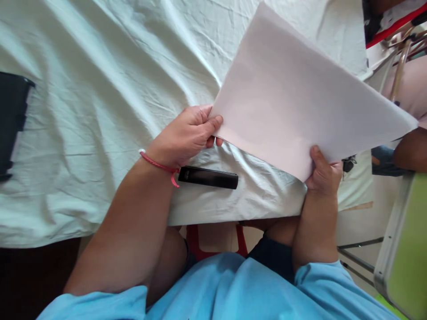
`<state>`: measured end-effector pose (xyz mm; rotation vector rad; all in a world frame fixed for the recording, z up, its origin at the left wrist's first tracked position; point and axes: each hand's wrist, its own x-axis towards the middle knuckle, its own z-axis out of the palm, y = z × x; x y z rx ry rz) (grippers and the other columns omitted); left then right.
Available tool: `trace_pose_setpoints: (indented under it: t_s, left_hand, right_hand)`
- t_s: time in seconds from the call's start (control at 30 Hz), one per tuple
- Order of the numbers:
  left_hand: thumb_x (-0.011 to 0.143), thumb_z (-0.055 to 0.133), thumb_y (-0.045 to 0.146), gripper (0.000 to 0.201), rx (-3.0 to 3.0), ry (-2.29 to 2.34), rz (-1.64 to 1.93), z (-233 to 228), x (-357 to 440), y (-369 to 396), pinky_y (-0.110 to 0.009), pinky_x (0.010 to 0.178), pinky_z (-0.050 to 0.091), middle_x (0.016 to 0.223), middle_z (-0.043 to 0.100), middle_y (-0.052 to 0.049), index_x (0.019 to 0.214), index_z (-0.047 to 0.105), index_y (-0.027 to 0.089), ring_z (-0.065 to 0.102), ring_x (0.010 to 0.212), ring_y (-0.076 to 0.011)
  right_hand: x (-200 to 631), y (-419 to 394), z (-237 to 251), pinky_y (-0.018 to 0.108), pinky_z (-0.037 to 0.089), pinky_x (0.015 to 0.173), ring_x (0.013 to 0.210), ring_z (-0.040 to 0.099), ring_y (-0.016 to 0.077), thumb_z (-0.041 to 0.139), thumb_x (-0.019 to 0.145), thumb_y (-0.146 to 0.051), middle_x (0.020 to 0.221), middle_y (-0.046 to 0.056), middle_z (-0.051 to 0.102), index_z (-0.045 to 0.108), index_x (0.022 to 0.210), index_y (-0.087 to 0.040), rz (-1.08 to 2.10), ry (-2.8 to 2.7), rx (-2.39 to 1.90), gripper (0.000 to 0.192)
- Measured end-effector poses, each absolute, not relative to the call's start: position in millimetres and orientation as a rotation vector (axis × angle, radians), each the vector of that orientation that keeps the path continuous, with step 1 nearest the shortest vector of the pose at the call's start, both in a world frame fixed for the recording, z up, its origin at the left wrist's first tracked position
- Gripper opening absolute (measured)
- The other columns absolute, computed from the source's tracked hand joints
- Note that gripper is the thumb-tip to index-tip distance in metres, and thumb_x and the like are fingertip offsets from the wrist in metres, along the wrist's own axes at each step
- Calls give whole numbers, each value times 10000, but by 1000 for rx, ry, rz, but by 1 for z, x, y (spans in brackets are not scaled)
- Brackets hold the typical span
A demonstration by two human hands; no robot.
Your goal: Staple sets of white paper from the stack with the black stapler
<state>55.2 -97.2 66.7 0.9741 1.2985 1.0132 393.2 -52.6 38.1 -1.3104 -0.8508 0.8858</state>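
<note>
White paper is held up over the cloth-covered table, tilted with one corner toward the far side. It may be more than one sheet; I cannot tell. My left hand pinches its left corner, thumb on top and fingers beneath. Along the near edge, at the right, my right hand grips the paper with its thumb on the face and its other fingers mostly hidden below. A black stapler lies on the cloth just below my left hand, beside the red string bracelet on that wrist.
A wrinkled pale cloth covers the table. At the far left edge sits a dark flat object. Small dark keys show beyond my right hand. A green-topped folding table stands at the right, near another person's leg.
</note>
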Motion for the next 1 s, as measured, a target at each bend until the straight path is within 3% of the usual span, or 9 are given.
trace_pose_setpoints:
  t_s: [0.2, 0.3, 0.43, 0.53, 0.63, 0.7, 0.8, 0.9, 1.0]
  left_hand:
    - [971, 786, 367, 207, 1085, 1367, 941, 70, 54, -98, -303, 717, 522, 900, 691, -24, 883, 662, 227, 639, 788, -172]
    - [972, 748, 315, 93, 1159, 1491, 866, 75, 55, -97, -350, 783, 531, 854, 715, -15, 975, 704, 233, 664, 812, -206]
    - [949, 775, 359, 147, 1317, 1701, 829, 97, 52, -104, -373, 810, 519, 896, 748, -11, 992, 696, 243, 668, 837, -220]
    - [917, 800, 427, 209, 1572, 1489, 684, 119, 45, -115, -355, 732, 474, 861, 725, 8, 897, 682, 255, 646, 803, -208]
    - [853, 843, 278, 209, 1844, 1143, 322, 132, 42, -124, -345, 857, 541, 1109, 779, -5, 1016, 714, 256, 711, 996, -240]
    - [837, 834, 157, 344, 1965, 1028, 111, 133, 45, -125, -358, 972, 558, 1296, 756, -53, 1154, 737, 248, 714, 1187, -287]
    - [875, 736, 57, 349, 2000, 1085, -68, 130, 50, -122, -357, 1004, 542, 1312, 753, -78, 1181, 713, 223, 717, 1216, -295]
    - [913, 654, 79, 258, 1948, 1197, 11, 123, 45, -119, -354, 928, 522, 1192, 786, -54, 1110, 711, 236, 736, 1062, -274]
    - [873, 702, 200, 241, 1874, 1342, 314, 114, 31, -118, -380, 912, 505, 1106, 803, -35, 1085, 767, 295, 731, 1010, -297]
  right_hand:
    - [401, -52, 39, 385, 724, 1099, 1067, 828, 207, 1141, 539, -347, 1069, 24, 890, 839, 1046, -193, 895, -849, -1343, 610]
    - [405, -50, 38, 392, 736, 1055, 1030, 831, 217, 1132, 549, -336, 1061, 46, 891, 834, 1046, -176, 907, -839, -1374, 601]
    - [406, -46, 34, 378, 743, 998, 1004, 828, 220, 1096, 564, -286, 1029, 59, 892, 824, 1009, -166, 903, -803, -1377, 535]
    - [408, -44, 30, 376, 740, 1015, 1016, 825, 215, 1088, 590, -284, 1052, 61, 898, 826, 1021, -171, 913, -808, -1363, 518]
    - [411, -42, 26, 412, 747, 1043, 1043, 838, 227, 1093, 616, -313, 1084, 54, 899, 835, 1057, -186, 928, -832, -1359, 526]
    - [414, -41, 23, 440, 755, 1059, 1062, 848, 242, 1088, 615, -332, 1080, 36, 897, 838, 1037, -218, 923, -846, -1362, 504]
    - [418, -38, 20, 465, 758, 1085, 1128, 853, 269, 1071, 624, -339, 1077, 21, 895, 820, 965, -276, 907, -862, -1372, 428]
    - [420, -36, 18, 483, 758, 1094, 1222, 844, 289, 1053, 642, -321, 1099, 23, 890, 788, 933, -303, 903, -867, -1378, 394]
    - [421, -36, 20, 500, 757, 1091, 1308, 824, 306, 1052, 646, -310, 1150, 34, 882, 768, 933, -300, 893, -866, -1382, 403]
